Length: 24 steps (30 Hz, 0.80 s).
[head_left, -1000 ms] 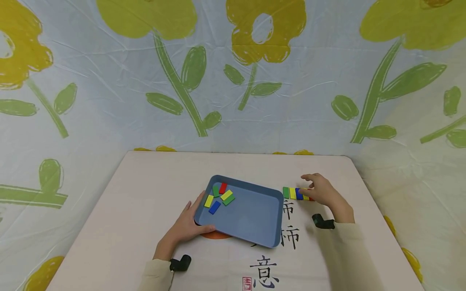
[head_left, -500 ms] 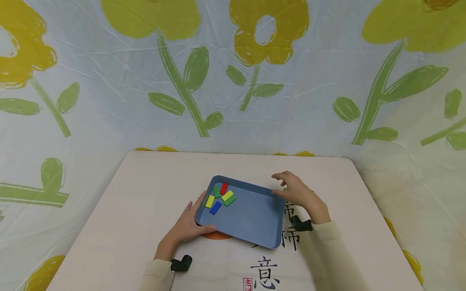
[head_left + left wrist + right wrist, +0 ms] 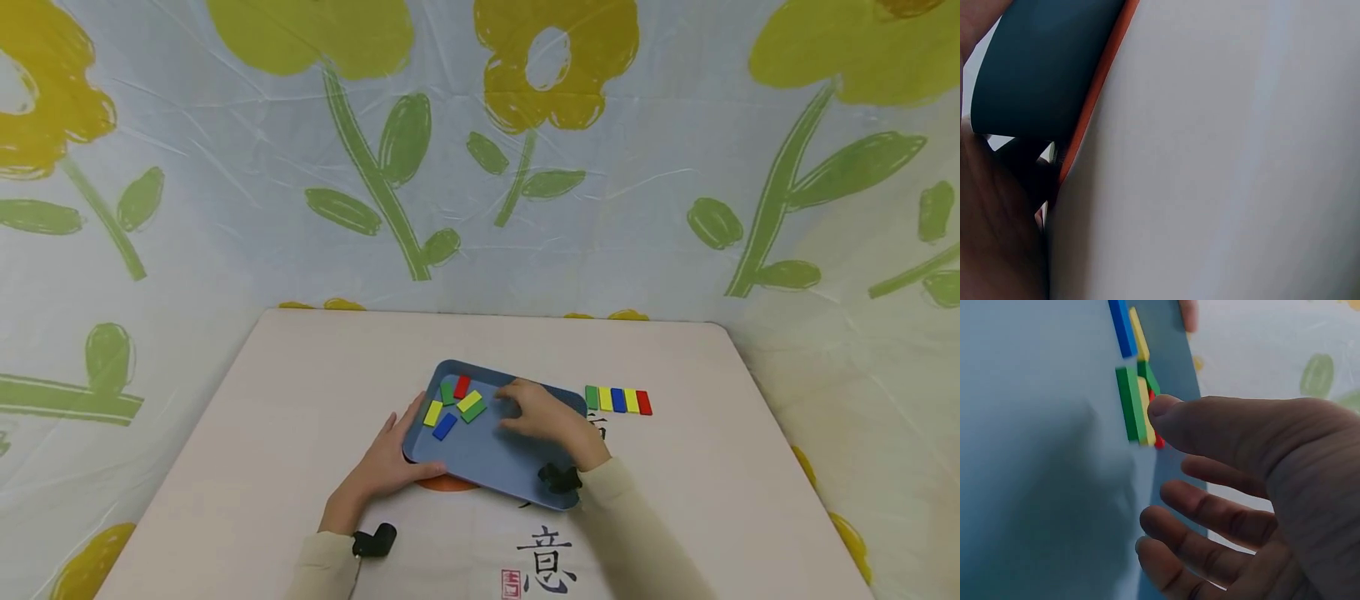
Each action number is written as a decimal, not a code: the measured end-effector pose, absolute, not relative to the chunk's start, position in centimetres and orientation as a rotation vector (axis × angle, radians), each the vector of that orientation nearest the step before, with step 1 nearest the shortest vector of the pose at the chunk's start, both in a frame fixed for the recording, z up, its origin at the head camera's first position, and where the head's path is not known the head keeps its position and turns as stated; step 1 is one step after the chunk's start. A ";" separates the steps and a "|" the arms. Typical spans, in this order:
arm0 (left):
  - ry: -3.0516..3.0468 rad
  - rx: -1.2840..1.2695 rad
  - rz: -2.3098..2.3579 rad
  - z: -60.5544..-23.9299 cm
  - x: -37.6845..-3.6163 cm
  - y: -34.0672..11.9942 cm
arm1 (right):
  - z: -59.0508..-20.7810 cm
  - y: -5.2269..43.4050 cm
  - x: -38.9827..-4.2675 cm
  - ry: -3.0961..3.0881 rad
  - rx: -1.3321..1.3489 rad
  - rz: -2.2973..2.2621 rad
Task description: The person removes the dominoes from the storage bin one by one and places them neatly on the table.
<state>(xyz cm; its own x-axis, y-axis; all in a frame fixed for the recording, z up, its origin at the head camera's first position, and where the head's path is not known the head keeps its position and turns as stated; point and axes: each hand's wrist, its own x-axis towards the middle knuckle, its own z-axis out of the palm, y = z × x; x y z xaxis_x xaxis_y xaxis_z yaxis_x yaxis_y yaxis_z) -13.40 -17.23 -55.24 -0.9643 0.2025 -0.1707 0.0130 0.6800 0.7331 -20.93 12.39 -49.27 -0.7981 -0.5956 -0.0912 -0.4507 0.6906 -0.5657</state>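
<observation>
Five small flat blocks lay in a loose cluster at the far left corner of the tray (image 3: 525, 467): a green (image 3: 447, 393), a red (image 3: 461, 387), a yellow (image 3: 432, 413), a blue (image 3: 444, 427), and a yellow-on-green overlapping pair (image 3: 470, 406). Tray: blue, shallow, rounded rim, set slightly askew at the middle of the table (image 3: 262, 433), partly over an orange print. Right hand (image 3: 536, 414): over the tray's far side, fingers spread and relaxed, thumb tip (image 3: 1163, 406) just beside the pair, holding nothing. Left hand (image 3: 386, 462): fingers fairly straight along the tray's left rim, thumb at its near left corner, steadying it. Row of five more blocks (image 3: 618, 401), green, yellow, blue, yellow, red, side by side on the table just right of the tray's far right corner. Handling, by judgement: blocks looked light, rigid and smooth, thin enough to slide on the tray floor rather than lift cleanly; best pinched across the long edges, the upper yellow of the pair first. Tray appeared light and likely to skid if not held.
</observation>
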 end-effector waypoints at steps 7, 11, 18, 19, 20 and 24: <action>2.656 0.181 1.171 -55.4 -13.4 -17.3 | -50.2 10.6 -21.1 2.624 -0.799 -0.721; 2.665 0.191 1.158 -55.6 -13.5 -17.4 | -50.5 10.0 -21.2 2.631 -0.768 -0.703; 2.678 0.194 1.155 -55.7 -13.5 -17.4 | -50.9 8.6 -21.3 2.693 -0.705 -0.698; 2.680 0.197 1.151 -55.7 -13.5 -17.4 | -51.0 8.4 -21.3 2.703 -0.695 -0.697; 2.681 0.201 1.149 -55.7 -13.5 -17.4 | -51.1 8.3 -21.4 2.713 -0.682 -0.695; 2.682 0.210 1.141 -55.7 -13.5 -17.4 | -51.5 7.8 -21.4 2.736 -0.621 -0.708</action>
<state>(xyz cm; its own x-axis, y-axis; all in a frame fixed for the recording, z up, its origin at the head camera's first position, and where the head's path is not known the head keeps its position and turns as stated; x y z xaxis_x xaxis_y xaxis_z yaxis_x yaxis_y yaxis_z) -13.46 -17.37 -55.73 -0.9658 0.2153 -0.1446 0.0451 0.6886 0.7238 -21.36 7.77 -51.46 -0.8786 -0.4599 -0.1285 -0.3399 0.7914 -0.5082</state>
